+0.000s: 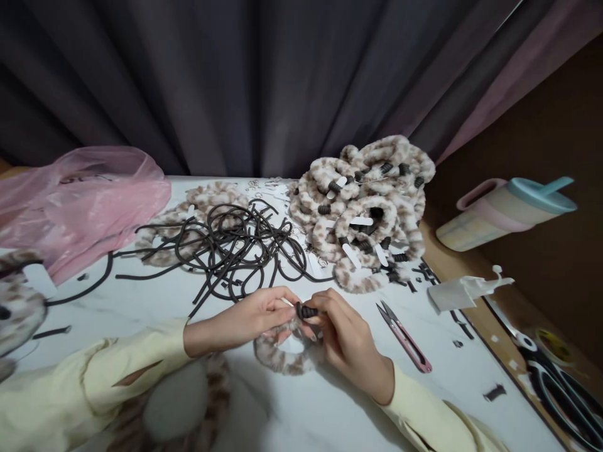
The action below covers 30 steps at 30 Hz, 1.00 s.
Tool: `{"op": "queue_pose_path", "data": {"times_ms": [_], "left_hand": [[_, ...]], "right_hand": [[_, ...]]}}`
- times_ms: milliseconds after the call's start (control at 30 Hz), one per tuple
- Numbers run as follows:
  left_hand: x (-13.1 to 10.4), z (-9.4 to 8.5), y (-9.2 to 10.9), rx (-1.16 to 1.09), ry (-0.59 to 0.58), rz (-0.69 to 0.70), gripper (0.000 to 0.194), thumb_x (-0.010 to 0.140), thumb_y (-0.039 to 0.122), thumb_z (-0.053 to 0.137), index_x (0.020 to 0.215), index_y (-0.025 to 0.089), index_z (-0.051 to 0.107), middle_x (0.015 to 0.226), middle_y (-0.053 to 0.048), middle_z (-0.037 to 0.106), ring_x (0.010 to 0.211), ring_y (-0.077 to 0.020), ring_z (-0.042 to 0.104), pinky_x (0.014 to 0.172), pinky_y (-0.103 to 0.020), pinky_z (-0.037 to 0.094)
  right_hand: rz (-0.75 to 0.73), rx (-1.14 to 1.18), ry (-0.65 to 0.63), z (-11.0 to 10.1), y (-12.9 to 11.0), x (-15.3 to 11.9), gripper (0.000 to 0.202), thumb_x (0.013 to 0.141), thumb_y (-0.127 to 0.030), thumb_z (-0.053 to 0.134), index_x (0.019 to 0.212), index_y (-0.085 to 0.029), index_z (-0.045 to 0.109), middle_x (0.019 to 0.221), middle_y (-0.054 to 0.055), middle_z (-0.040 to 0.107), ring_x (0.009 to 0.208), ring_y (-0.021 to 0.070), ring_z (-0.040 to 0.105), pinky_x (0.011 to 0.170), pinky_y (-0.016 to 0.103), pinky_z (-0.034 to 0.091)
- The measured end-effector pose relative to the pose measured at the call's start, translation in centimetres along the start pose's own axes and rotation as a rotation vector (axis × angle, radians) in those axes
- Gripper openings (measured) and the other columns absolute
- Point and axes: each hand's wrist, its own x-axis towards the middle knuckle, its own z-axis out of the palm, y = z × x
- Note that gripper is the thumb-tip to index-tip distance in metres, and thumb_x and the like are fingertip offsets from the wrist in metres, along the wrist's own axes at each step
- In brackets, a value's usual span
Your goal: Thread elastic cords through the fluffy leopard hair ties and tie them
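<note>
A fluffy ring (282, 363) with brown spots on cream hangs between my hands, just above the white table. Dark cord (308, 311) is coiled round the top of it. My left hand (264, 314) is closed at the coil's left end, thumb and fingers pinching the ring there. On the other side my right hand (346, 329) has its fingers closed on the coiled cord. The fingers partly hide where the cord meets the fur. A pink-handled thread snips (405, 339) lies right of my right hand, and a tangle of dark cords (235, 245) lies beyond my left.
Finished-looking fluffy rings (367, 207) are heaped at the back right. A pink plastic bag (108, 207) stands back left. Along the right edge are a tumbler (504, 213), a small white bottle (456, 294), black scissors (560, 389) and cord scraps. Another spotted furry piece (219, 395) lies below my left forearm.
</note>
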Motion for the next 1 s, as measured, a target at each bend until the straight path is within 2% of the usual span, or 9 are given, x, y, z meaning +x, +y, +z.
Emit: {"op": "queue_pose_path", "data": {"times_ms": [67,233,433,600,733,1000], "left_hand": [[0.0,0.1,-0.1,-0.030,0.041,0.000,0.031,0.082,0.045,0.056,0.083,0.014,0.049,0.065,0.001,0.058,0.050,-0.0061,0.040,0.047,-0.019,0.024],[0.0,0.0,0.1,-0.099,-0.012,-0.036,0.031,0.082,0.043,0.056,0.077,0.013,0.047,0.069,-0.005,0.064,0.045,-0.0037,0.029,0.044,-0.020,0.016],[0.0,-0.2,-0.1,-0.150,-0.034,-0.081,0.029,0.083,0.040,0.055,0.076,0.012,0.050,0.067,-0.004,0.062,0.045,-0.0029,0.025,0.044,-0.021,0.013],[0.0,0.0,-0.1,-0.097,0.063,-0.044,0.032,0.081,0.038,0.058,0.100,0.013,0.050,0.065,-0.001,0.062,0.044,-0.0032,0.027,0.044,-0.020,0.016],[-0.1,0.1,0.2,-0.046,0.090,0.009,0.031,0.081,0.038,0.059,0.092,0.010,0.056,0.066,-0.004,0.063,0.046,-0.0039,0.032,0.044,-0.020,0.020],[-0.2,0.0,0.6,-0.031,0.079,-0.016,0.034,0.079,0.040,0.061,0.094,0.009,0.063,0.071,-0.005,0.065,0.047,-0.0034,0.035,0.046,-0.019,0.023]], "right_hand": [[0.008,-0.005,0.013,0.1,0.0,-0.1,0.032,0.082,0.002,0.036,0.105,-0.018,0.046,0.087,0.007,0.053,0.080,0.0166,0.052,0.067,0.027,0.047],[-0.069,-0.115,-0.088,-0.6,-0.2,0.2,0.046,0.082,0.003,0.032,0.119,-0.020,0.047,0.095,0.009,0.053,0.086,0.0181,0.052,0.070,0.029,0.049],[-0.124,-0.196,-0.149,-1.1,0.0,0.6,0.039,0.083,0.000,0.031,0.114,-0.016,0.049,0.088,0.010,0.054,0.077,0.0186,0.051,0.064,0.030,0.048],[-0.004,-0.052,-0.103,-0.4,0.1,0.4,0.034,0.082,0.000,0.034,0.107,-0.017,0.050,0.089,0.008,0.054,0.081,0.0178,0.052,0.066,0.028,0.047],[0.076,0.065,-0.044,-0.2,0.0,0.5,0.026,0.086,-0.003,0.037,0.101,-0.018,0.052,0.085,0.006,0.055,0.078,0.0151,0.053,0.066,0.025,0.046],[0.120,0.100,-0.026,-0.3,0.0,0.4,0.017,0.090,-0.011,0.040,0.099,-0.018,0.053,0.085,0.006,0.057,0.077,0.0158,0.054,0.067,0.026,0.046]]}}
